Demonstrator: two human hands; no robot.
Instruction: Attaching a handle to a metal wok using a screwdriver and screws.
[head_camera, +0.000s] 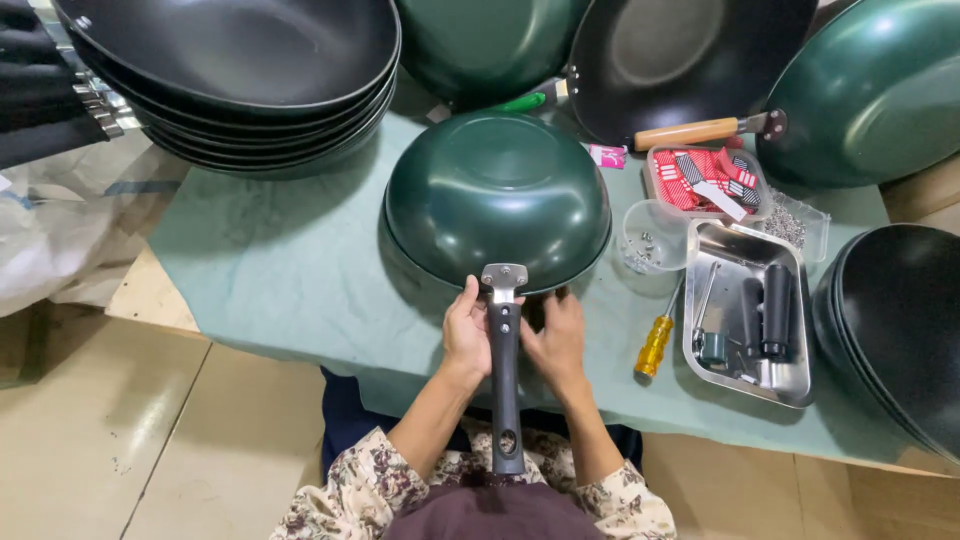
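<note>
Wok (497, 195), green and upside down, sits mid-table on the green cloth (270, 270), with its black handle (505, 390) running back toward you and a metal bracket (504, 277) at the rim joint. Your left hand (466, 330) and right hand (556, 338) flank the handle just below that bracket, fingers curled and pressed against its sides; whether any fastener is pinched there cannot be told. It reads as the handle-fitting step, and the next move likely calls for holding the joint square while a screw goes in. To your right lie a yellow screwdriver (656, 343), a steel tray (745, 385) of parts and a clear cup (648, 235) of screws. Stacked black woks (240, 70) and more green ones (870, 90) crowd the table's far edge, leaving little room to turn the pan.
</note>
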